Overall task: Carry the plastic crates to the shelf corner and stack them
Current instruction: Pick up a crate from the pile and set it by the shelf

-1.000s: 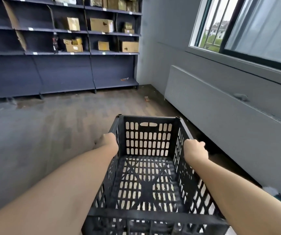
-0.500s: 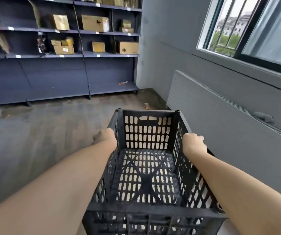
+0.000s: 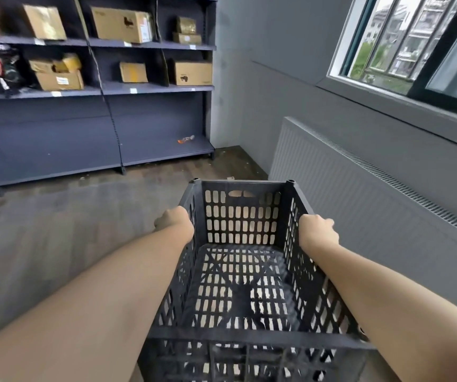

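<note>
A black slatted plastic crate (image 3: 242,213) hangs in front of me above the wooden floor, empty inside. My left hand (image 3: 173,220) grips its left rim and my right hand (image 3: 317,231) grips its right rim. The dark blue shelf unit (image 3: 139,89) stands ahead at the far wall, and its right end meets the grey wall at a floor corner (image 3: 230,155). No other crates show in this view.
Cardboard boxes (image 3: 121,23) sit on the upper shelves. A small orange item (image 3: 185,139) lies on the lowest shelf. A long grey radiator (image 3: 359,188) runs along the right wall under a window (image 3: 403,42). A small scrap (image 3: 230,178) lies on the floor.
The shelf and the corner have grown larger and shifted left in the view as I walk toward them. Both hands have kept their hold on the crate.
</note>
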